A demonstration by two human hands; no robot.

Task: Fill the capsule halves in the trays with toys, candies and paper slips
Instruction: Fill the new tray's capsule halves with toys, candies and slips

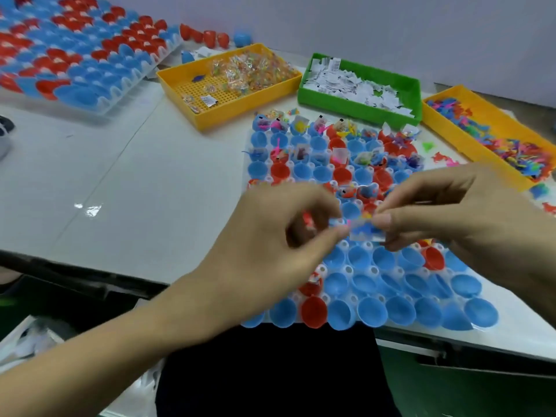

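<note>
Both hands, left (pixel 270 236) and right (pixel 445 212), pinch a small clear packet (pixel 365 231) above a tray (pixel 346 270) of blue and red capsule halves (pixel 371 311) on the white bench (pixel 105 191).

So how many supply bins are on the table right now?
3: a yellow candy bin left of center, a green paper-slip bin in the middle, a yellow toy bin at right, partly cut off.
</note>
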